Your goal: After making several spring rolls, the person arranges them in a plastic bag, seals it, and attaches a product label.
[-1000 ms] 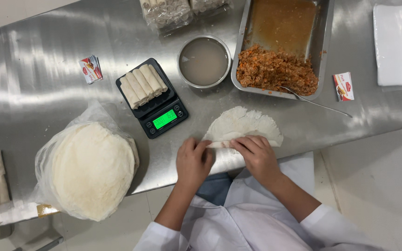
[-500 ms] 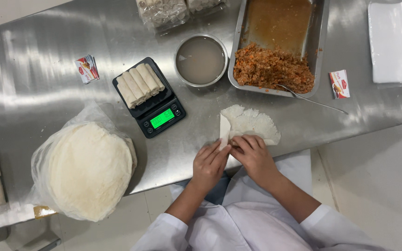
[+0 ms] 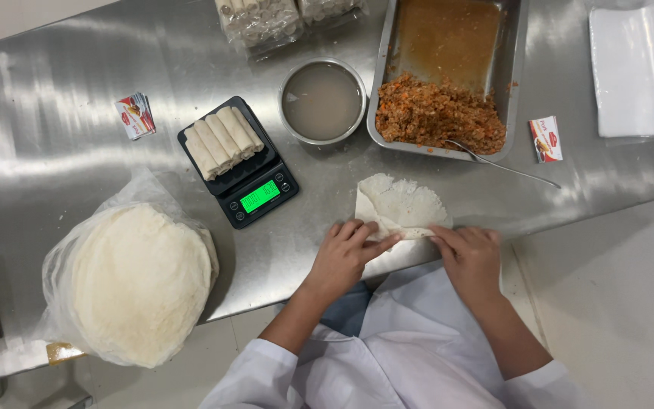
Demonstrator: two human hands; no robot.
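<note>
A thin white wrapper sheet (image 3: pixel 401 204) lies on the steel table (image 3: pixel 62 136) near its front edge, with its left side folded inward. My left hand (image 3: pixel 346 254) presses on the sheet's near left edge with its fingers. My right hand (image 3: pixel 469 254) rests fingers-down on the near right edge. Both hands touch the wrapper from the near side. What lies under the fold is hidden.
A black scale (image 3: pixel 241 168) carries several finished rolls (image 3: pixel 222 140). Behind stand a metal bowl of cloudy liquid (image 3: pixel 322 101) and a tray of orange-brown filling (image 3: pixel 440 113) with a spoon (image 3: pixel 493 163). A stack of round wrappers in plastic (image 3: pixel 134 280) lies at left.
The wrapper's sides have been folded inward, so it looks narrower. Both hands have shifted along its near edge, with the right hand moving out to the right.
</note>
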